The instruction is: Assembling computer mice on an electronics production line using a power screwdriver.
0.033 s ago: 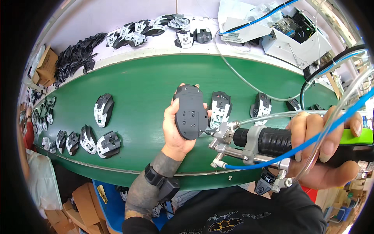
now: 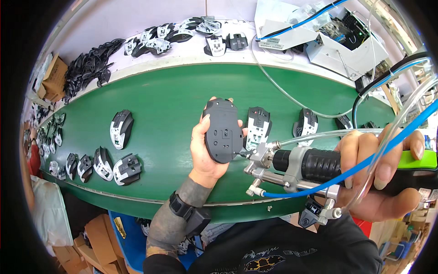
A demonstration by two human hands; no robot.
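My left hand is closed round a computer mouse, its dark grey underside turned up. Small screw holes show in that underside. In my right hand is a powered screwdriver with a black grip and a bright green part, fed by a blue hose and clear tubes. Its thin tip meets the mouse near the lower right edge; whether it sits in a hole I cannot tell. Just right of the held mouse, a black and white mouse shell lies on the green work surface.
More mouse shells lie to the left and right. A white ledge at the back carries shells, a heap of black parts and an opened white machine. A clear hose loops over the surface. Another person's sleeve shows at far left.
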